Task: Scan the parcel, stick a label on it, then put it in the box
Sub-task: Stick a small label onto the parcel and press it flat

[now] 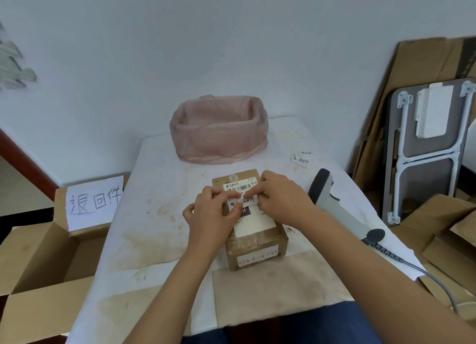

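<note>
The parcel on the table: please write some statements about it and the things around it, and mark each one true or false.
1. Both hands, left hand and right hand, press a small handwritten label on top of the parcel. True.
2. The scanner is held in the right hand. False: it lies on the table, right of the parcel.
3. The parcel is already inside the open box. False: it is on the table.
4. Spare labels lie near the pink-lined bin. True.

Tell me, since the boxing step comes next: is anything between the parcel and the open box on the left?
Nothing visible. Only bare table lies between the parcel and the box, which stands open beside the table's left edge.
</note>
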The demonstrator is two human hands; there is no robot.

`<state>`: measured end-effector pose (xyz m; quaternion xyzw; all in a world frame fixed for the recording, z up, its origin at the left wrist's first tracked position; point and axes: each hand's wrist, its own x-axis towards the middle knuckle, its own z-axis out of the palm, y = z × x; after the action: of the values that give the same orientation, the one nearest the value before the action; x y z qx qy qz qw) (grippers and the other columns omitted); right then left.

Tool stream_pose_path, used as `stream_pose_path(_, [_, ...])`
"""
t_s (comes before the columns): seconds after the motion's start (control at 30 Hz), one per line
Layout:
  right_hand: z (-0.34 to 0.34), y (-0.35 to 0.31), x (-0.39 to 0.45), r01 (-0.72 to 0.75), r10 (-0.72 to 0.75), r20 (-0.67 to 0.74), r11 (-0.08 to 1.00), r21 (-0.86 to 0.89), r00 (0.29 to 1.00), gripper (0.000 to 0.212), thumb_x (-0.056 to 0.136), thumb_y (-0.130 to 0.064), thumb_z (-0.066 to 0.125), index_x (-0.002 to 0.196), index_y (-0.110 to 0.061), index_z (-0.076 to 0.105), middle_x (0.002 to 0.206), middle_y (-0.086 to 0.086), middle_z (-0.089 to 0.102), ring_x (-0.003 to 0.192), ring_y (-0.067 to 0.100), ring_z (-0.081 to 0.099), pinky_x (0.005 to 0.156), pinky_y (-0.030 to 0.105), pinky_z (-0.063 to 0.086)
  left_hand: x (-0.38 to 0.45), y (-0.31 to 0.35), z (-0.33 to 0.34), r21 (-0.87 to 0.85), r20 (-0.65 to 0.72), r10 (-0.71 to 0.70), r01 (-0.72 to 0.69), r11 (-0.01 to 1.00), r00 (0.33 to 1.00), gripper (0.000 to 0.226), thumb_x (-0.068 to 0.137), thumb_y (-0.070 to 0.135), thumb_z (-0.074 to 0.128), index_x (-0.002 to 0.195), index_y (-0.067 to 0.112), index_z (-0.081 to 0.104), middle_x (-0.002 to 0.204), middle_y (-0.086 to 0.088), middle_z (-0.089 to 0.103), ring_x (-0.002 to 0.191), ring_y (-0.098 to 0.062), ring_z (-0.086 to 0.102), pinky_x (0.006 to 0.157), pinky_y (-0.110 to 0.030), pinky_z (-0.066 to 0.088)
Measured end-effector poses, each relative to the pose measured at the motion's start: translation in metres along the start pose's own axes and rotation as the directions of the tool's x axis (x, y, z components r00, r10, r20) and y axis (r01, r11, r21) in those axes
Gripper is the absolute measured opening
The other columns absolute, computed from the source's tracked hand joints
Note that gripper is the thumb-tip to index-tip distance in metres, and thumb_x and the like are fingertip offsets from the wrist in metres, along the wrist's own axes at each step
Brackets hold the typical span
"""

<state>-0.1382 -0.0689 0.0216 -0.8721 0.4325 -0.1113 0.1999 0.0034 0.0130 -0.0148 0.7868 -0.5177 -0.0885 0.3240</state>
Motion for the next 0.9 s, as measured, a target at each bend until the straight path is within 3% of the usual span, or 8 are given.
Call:
stream_pose_path(0.53, [0.004, 0.011, -0.012, -0.038, 0.039, -0.056, 0.999, 0.017, 0.998, 0.037, 0.097, -0.018, 0.044, 0.119, -0.034, 0.069, 0.111, -0.004, 0.056, 0.098, 0.017, 0.057, 0.076, 0.027, 0.047, -0.001, -0.001, 0.001, -0.02, 0.01, -0.021, 0.021, 1.0, 1.0, 0.022, 0.089, 0.046, 0.062, 0.11, 0.045, 0.068, 0.115, 0.016, 0.044, 0.121, -0.006, 0.043, 0.107, -0.038, 0.017])
stream_pose_path(0.73, [0.0, 0.006, -0.01, -0.055, 0.06, -0.08, 0.997, 0.059, 0.995, 0.03, 0.094, -0.024, 0.05, 0.109, -0.033, 0.074, 0.103, -0.006, 0.057, 0.099, 0.017, 0.057, 0.082, 0.032, 0.05, -0.002, -0.002, 0.001, -0.037, 0.002, -0.024, 0.024, 0.999, 1.0, 0.022, 0.089, 0.045, 0.063, 0.11, 0.044, 0.069, 0.116, 0.015, 0.046, 0.121, -0.006, 0.043, 0.105, -0.037, 0.018])
stream_pose_path(0.9, [0.003, 0.009, -0.018, -0.048, 0.048, -0.083, 0.999, 0.008, 0.995, 0.034, 0.095, -0.022, 0.047, 0.115, -0.035, 0.071, 0.108, -0.005, 0.059, 0.093, 0.016, 0.058, 0.07, 0.026, 0.043, -0.002, -0.002, 0.003, -0.044, -0.005, -0.025, 0.025, 0.999, 1.0, 0.022, 0.089, 0.046, 0.063, 0.109, 0.045, 0.069, 0.117, 0.015, 0.047, 0.12, -0.005, 0.043, 0.102, -0.035, 0.018])
